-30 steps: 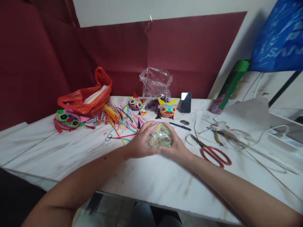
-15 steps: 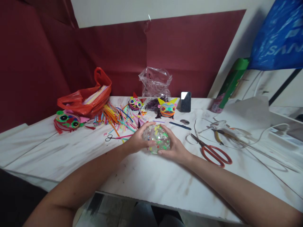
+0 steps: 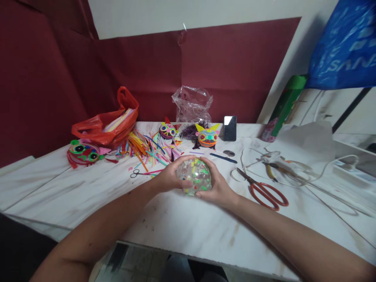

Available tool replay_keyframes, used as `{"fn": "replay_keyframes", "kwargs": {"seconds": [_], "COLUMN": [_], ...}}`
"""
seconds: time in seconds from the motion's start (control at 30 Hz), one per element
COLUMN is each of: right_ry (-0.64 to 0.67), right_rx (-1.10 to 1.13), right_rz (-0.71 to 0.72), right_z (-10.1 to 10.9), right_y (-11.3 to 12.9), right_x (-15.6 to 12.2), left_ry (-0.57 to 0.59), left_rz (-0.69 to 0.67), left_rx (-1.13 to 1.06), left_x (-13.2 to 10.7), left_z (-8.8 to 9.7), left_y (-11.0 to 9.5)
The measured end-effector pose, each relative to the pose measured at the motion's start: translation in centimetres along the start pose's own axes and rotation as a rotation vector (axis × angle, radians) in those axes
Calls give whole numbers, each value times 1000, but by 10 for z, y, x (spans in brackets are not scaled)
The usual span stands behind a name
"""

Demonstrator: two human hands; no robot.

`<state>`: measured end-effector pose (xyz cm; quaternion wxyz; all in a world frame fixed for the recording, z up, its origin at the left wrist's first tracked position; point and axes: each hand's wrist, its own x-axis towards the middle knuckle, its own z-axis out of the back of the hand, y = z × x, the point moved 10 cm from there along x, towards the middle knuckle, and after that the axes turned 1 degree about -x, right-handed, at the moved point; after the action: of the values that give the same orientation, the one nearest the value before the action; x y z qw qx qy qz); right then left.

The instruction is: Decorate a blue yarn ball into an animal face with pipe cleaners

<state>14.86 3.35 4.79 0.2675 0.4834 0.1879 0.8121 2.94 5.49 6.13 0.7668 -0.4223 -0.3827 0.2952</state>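
A clear ball (image 3: 194,176) speckled with coloured paper bits rests at the middle of the white marbled table (image 3: 188,227). My left hand (image 3: 167,178) wraps its left side, fingers curled over the top. My right hand (image 3: 216,184) cups its right side, thumb under, fingers over the top. Both hands grip the ball together.
Behind the ball lie coloured paper strips (image 3: 147,147), small scissors (image 3: 135,172) and three colourful animal figures (image 3: 208,137). A red bag (image 3: 108,123) sits at back left, a clear bag (image 3: 192,103) and phone (image 3: 229,127) behind. Red-handled scissors (image 3: 266,190), pliers and a white cord lie to the right.
The ball has been turned between my hands, showing more of its clear front. Both hands keep their hold in nearly the same spot.
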Motion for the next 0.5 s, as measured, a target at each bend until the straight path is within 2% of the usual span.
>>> {"fn": "replay_keyframes", "kwargs": {"seconds": [0.1,0.3,0.5], "right_ry": [0,25,-2], "right_rx": [-14,-61,-75], "right_rz": [53,54,120], "right_z": [0,1,0], "right_y": [5,4,13], "right_x": [0,1,-1], "left_ry": [9,-8,3], "left_rz": [-13,-21,-50], "left_rx": [28,44,40], "left_x": [0,-1,-1], "left_z": [0,2,1], "left_y": [-3,-4,-7]}}
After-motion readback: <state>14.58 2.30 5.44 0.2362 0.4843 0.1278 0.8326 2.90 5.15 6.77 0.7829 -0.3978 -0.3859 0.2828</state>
